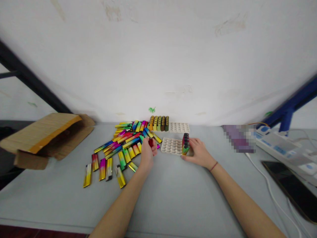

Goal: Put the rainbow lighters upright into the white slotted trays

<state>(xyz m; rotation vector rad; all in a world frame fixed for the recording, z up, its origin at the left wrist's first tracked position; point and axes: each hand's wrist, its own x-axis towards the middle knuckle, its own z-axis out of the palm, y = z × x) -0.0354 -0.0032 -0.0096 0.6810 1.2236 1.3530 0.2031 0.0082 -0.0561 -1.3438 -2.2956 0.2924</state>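
My left hand (pixel 148 154) is closed around a red lighter (pixel 151 142), beside a spread of loose lighters with shiny rainbow and gold wraps (pixel 128 140). Its fingers partly hide that lighter. To the right lies a white tray with round hollows (pixel 170 146). One row of lighters (pixel 185 144) stands upright along the tray's right end, dark tops up. My right hand (pixel 199 153) wraps that end, thumb at the near corner and fingers at the far side, against the row.
Behind, a block of upright lighters (pixel 158 123) stands beside another white tray (pixel 179 127) near the wall. An opened cardboard box (pixel 47 135) lies at left. At right are a phone (pixel 292 186), a power strip (pixel 284 148), a pixelated purple object (pixel 239 138) and white cables (pixel 266 181).
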